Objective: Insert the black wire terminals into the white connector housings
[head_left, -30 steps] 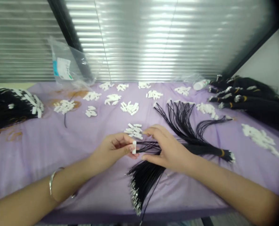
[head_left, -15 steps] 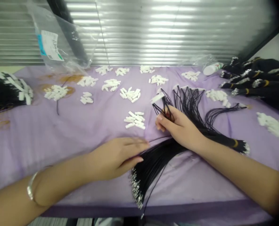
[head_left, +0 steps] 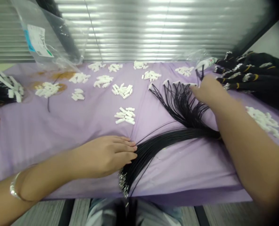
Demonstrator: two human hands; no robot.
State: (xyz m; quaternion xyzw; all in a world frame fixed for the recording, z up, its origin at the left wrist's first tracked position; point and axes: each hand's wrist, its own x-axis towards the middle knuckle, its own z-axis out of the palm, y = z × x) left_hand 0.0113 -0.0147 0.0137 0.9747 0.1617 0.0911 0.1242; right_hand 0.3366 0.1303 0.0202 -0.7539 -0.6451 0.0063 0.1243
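My left hand [head_left: 106, 155] lies palm down with its fingers stretched out. Its fingertips rest at the left end of a fanned bundle of long black cords [head_left: 163, 142], close to the small metal ends [head_left: 123, 183]. Farther right and back, my right hand [head_left: 209, 91] is closed, its fingers mostly hidden behind it. Short black cord loops [head_left: 200, 72] stick up from its fingers. Left of it, several looped groups of black cord [head_left: 186, 100] are spread out, with white tags [head_left: 166, 82] at their far ends.
Small piles of white tags [head_left: 125, 115] dot the purple cloth [head_left: 83, 128]. Tied black cord bundles [head_left: 259, 78] are stacked at the right. A black bundle with white tags [head_left: 14, 88] lies far left. A clear plastic bag [head_left: 59, 40] stands before the blinds [head_left: 130, 28].
My right hand has let go of one tagged loop group, now lying leftmost among the others, and moved right and back. My left hand has settled on the cords. The view has shifted slightly.
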